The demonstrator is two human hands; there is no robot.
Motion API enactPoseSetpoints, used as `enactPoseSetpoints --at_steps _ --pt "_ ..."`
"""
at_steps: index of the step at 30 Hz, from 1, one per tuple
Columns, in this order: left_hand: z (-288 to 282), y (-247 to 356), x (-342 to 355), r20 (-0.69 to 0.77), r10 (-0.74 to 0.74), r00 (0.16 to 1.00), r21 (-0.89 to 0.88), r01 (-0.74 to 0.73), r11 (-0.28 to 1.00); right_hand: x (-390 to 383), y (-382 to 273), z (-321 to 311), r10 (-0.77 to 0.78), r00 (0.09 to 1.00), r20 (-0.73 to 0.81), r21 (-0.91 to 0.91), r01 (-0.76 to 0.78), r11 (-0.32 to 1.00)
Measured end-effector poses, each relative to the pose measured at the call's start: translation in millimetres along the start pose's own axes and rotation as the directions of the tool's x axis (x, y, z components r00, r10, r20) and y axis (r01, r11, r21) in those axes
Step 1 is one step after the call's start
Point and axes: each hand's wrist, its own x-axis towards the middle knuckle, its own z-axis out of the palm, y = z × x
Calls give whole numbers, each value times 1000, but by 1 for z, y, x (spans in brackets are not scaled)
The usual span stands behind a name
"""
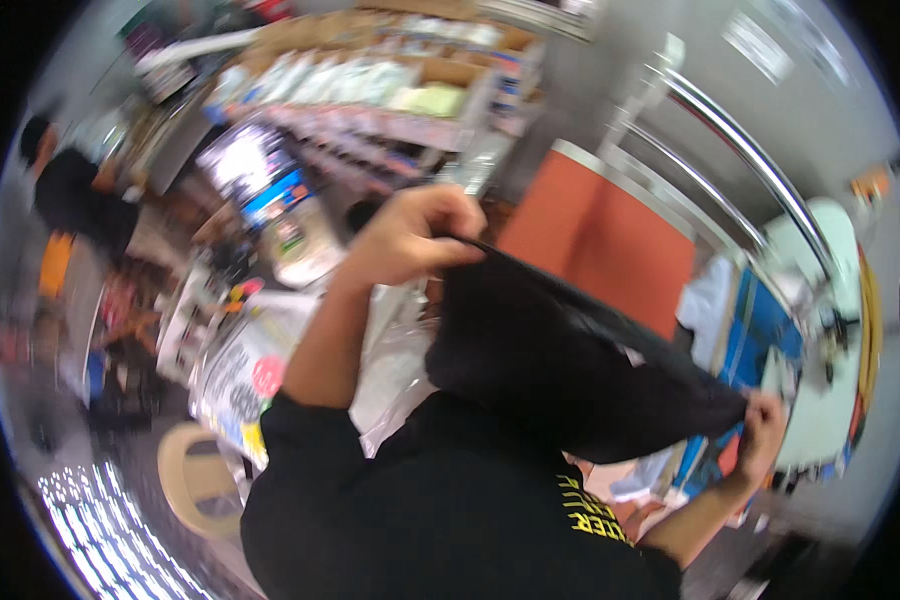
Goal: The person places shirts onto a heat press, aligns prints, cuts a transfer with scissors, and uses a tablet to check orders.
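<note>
While it is held spread out, the black cloth (560,365) hangs just beyond the black shirt (430,510), its far edge drawn nearly straight. The left hand (422,237) pinches the left end; the right hand (763,432) grips the right end. Beyond lies a red-orange panel (595,245); far left, a row of pale packets (355,82); right, a whitish board (818,420) beside blue material (765,325).
</note>
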Motion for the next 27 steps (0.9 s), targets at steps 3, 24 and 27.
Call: enactPoseSetpoints --at_steps 3,24,27 --pt "-11 2 46 -74 -38 997 300 58 952 78 -54 25 45 999 11 -372 -38 928" --pt "-19 -272 328 -625 -261 736 411 595 691 319 188 189 505 700 -506 -155 -649 745" --pt "-19 -273 340 -604 -145 783 551 543 634 327 162 193 468 714 -520 -207 -638 742"
